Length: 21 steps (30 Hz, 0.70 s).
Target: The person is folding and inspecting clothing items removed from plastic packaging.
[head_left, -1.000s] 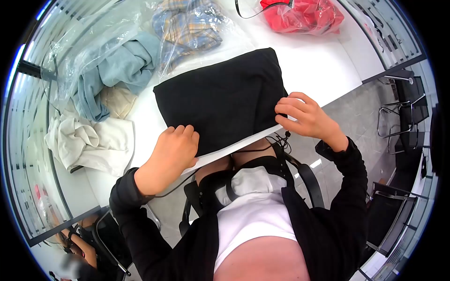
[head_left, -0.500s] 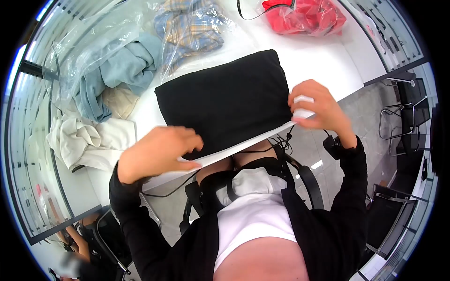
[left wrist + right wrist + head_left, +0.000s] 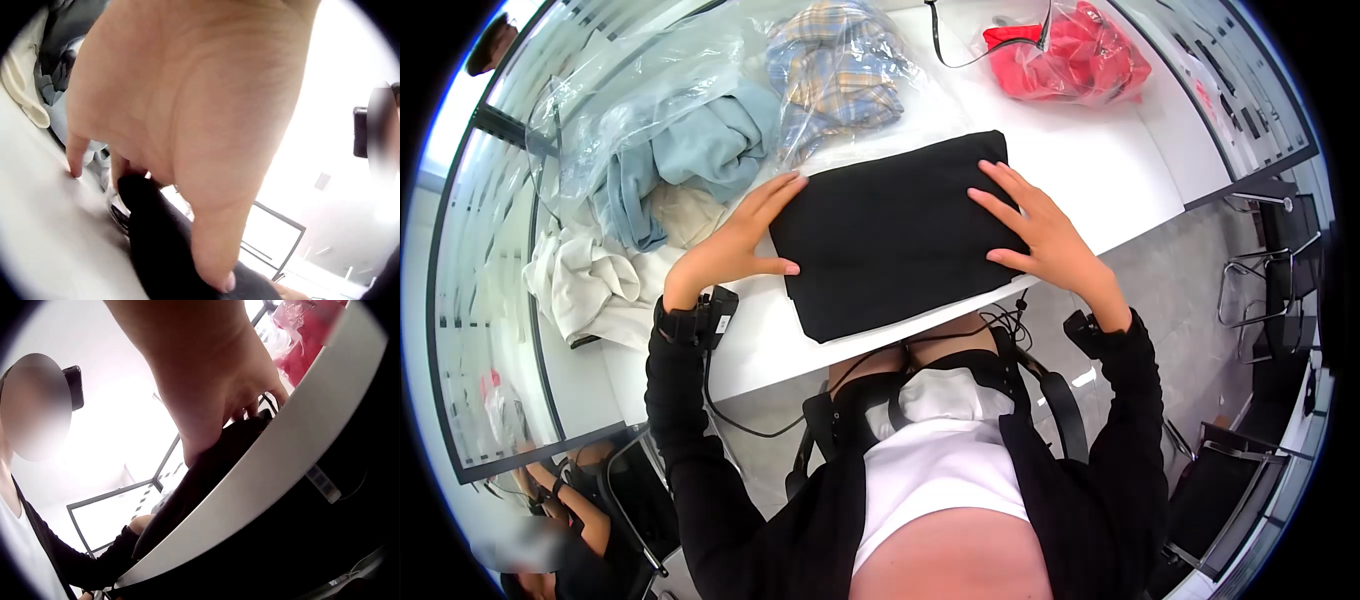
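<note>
Black folded cloth [image 3: 890, 240] sits between both grips. Looks soft and floppy, probably fairly light, so I'd support it under both side edges. Left grip [image 3: 735, 240] and right grip [image 3: 1045, 240] are spread wide, touching its sides, not clamped. Surface [image 3: 1105, 160] edge runs just nearside; blue clothing [image 3: 715, 145] crowds the left grip, more room ahead of the right.

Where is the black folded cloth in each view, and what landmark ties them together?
Head: black folded cloth just above centre, between left hand and right hand.
Left wrist: black folded cloth at bottom centre, below the palm.
Right wrist: black folded cloth, a dark diagonal strip around centre, below the hand.
Shared landmark: white table.
</note>
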Available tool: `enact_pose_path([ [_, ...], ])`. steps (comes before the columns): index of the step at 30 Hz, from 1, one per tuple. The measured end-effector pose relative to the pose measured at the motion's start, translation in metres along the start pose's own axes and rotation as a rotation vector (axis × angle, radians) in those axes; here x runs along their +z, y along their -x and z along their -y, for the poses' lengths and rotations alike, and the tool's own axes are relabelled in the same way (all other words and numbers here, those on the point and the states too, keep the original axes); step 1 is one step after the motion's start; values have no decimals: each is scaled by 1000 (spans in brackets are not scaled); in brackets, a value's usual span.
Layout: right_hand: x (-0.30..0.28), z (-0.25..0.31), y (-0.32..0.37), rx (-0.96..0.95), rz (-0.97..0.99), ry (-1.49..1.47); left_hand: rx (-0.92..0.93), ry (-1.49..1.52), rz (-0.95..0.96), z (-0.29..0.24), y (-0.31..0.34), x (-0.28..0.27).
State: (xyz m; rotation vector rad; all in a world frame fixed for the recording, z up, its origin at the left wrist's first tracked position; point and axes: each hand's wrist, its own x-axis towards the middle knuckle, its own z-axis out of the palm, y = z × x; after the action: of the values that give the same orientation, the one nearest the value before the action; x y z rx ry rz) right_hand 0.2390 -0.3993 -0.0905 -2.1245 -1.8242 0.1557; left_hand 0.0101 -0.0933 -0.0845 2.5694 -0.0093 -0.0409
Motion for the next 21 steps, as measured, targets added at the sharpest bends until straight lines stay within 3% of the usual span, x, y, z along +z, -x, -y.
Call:
enact_pose_path([
  [4, 8, -19, 16, 227, -116, -192, -240, 278, -192, 1, 13, 9],
  [7, 8, -34, 16, 302, -120, -354, -587, 637, -167, -7, 18, 6],
  [8, 4, -36, 14, 326, -83, -476, -616, 656, -192, -17, 21, 7],
  [10, -4, -29, 6, 423, -21, -706, -606, 815, -215, -22, 23, 14],
  [14, 3, -20, -11, 454, -90, -837, -583, 1004, -220, -17, 23, 23],
  [16, 8, -18, -16, 545, -112, -968, -577, 941, -196, -19, 20, 25],
  [21, 8, -15, -25, 580, 6, -912, -463, 962, -339, -45, 8, 38],
])
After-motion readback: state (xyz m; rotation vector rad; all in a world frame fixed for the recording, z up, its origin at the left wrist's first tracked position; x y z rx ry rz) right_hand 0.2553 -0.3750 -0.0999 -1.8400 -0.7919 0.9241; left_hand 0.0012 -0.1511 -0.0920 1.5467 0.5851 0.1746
